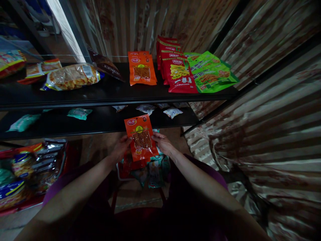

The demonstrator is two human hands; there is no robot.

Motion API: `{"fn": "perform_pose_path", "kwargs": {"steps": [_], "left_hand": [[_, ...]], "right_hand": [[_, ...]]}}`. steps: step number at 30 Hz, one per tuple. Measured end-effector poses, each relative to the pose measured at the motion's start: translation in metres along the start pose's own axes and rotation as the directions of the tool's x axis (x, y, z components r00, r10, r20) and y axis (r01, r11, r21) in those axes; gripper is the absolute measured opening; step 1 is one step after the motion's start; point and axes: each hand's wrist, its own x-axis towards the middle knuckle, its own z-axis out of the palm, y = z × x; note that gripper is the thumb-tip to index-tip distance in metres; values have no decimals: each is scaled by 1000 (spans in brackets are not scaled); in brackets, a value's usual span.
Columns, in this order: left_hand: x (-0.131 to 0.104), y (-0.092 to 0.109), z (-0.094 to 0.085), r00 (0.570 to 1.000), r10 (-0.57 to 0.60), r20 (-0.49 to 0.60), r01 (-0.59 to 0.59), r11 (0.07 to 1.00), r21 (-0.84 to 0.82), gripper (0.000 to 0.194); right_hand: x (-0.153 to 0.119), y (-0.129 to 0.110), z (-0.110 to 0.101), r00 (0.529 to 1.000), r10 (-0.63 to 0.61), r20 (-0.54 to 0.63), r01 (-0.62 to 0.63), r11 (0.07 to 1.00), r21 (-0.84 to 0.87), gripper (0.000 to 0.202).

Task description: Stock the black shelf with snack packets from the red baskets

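Both hands hold an orange snack packet (141, 150) at the centre of the frame, printed face towards the wearer.
The step in hand looks like steadying or checking the packet: the left hand (120, 149) pinches its left edge, the right hand (163, 143) its right edge, thumbs on the front. It appears just past the front edge of the lower black shelf (105, 126), over a red container (125, 179) of teal packets (155, 174). Similar orange packets (142, 68) stand at upper centre on the upper black shelf (117, 95), left of the red packets (181, 75). Any move from here would call for keeping both edge pinches even, so the thin packet does not buckle or catch the shelf edges.
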Motion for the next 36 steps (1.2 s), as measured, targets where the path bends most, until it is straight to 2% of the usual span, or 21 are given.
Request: {"fn": "perform_pose_path", "kwargs": {"steps": [7,15,21,26,36], "left_hand": [[-1,-1,-2,1000,-24,-9,24,1000,-3,42],[-3,-1,-9,998,-51,47,52,999,-7,41],[-1,-2,-11,999,-36,16,36,999,-21,39],[3,-2,-9,1000,-25,-3,25,999,-31,37],[1,12,5,997,-63,-49,59,994,-88,29]], "right_hand": [[-1,3,1,1000,30,-4,-30,999,16,37],[-10,-1,0,996,71,59,-77,992,103,34],[-12,-1,0,993,77,85,-86,990,107,33],[-16,-2,4,986,92,141,-103,992,70,34],[-12,8,3,993,85,81,-94,990,108,37]]}}
